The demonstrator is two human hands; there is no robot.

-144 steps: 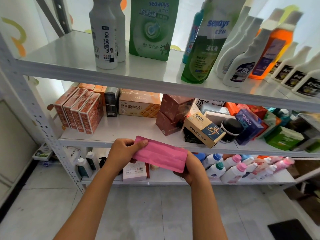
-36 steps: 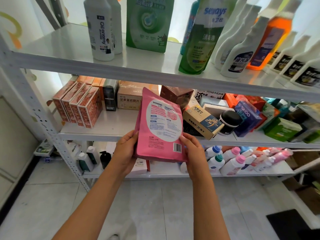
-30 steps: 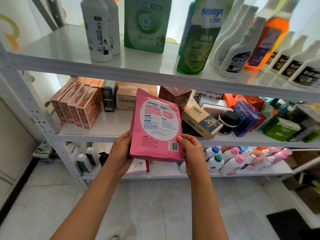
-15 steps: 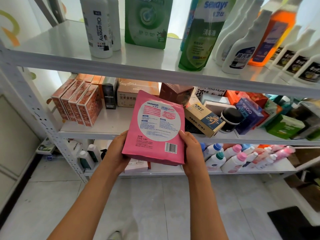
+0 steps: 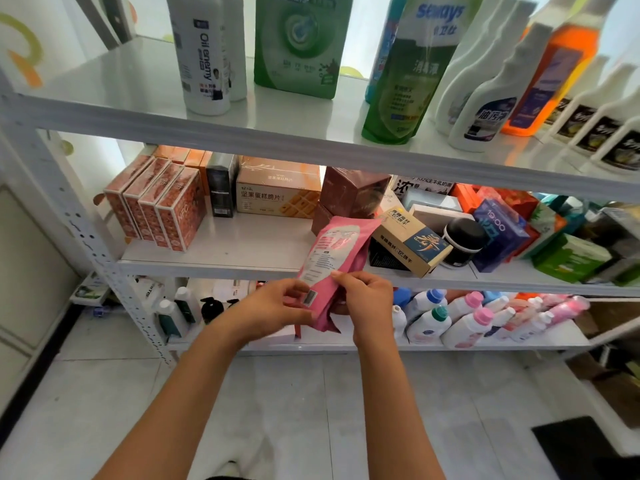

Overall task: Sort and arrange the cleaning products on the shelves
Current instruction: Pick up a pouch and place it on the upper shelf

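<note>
Fingers of left hand [image 5: 277, 306] and right hand [image 5: 367, 296] pinch flat pink plastic detergent pouch [image 5: 332, 261], tilted, before white metal middle shelf [image 5: 221, 265].

The pink pouch [image 5: 334, 261] looks like glossy plastic film. The shelves [image 5: 242, 247] are smooth white-painted metal. The white bottle [image 5: 202, 53] is shiny plastic, the boxes [image 5: 156, 202] printed cardboard.

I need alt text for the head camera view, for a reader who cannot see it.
Two bare hands, the left hand and the right hand, hold a pink pouch by its lower end in front of a white shelf rack. Bottles stand on the top shelf and boxes on the middle one.
</note>
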